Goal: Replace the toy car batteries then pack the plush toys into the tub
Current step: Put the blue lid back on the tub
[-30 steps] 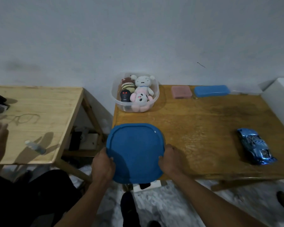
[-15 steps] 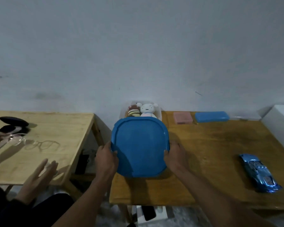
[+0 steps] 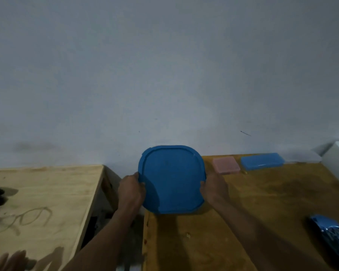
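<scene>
- Though lying well apart from both hands, worth minding: blue toy car (image 3: 331, 237) nearest, at the right margin of the darker wooden table (image 3: 262, 202); could be swept by the right forearm on drawing back. Cannot tell from here whether its batteries are in.
- Left hand (image 3: 131, 190) clamped on the left edge of the blue lid (image 3: 172, 178), right hand (image 3: 215, 189) clamped on the right edge, thumbs over the rim; lid held flat-on between them, above the far left corner of the table.
- Gripped only at two opposite edges, so liable to flex or tilt if one side presses first; likely result a rim seated on one side and sprung on the other.
- No tub and no plush toys in sight; probably straight behind the lid, between the two hands, but not confirmable. Pressing down blind could pinch a plush under the rim or miss the tub edge.
- Farther back, against the wall: pink case (image 3: 225, 165) just beside the lid's right edge, blue case (image 3: 262, 161) beyond it; close enough to be nudged by the right hand.
</scene>
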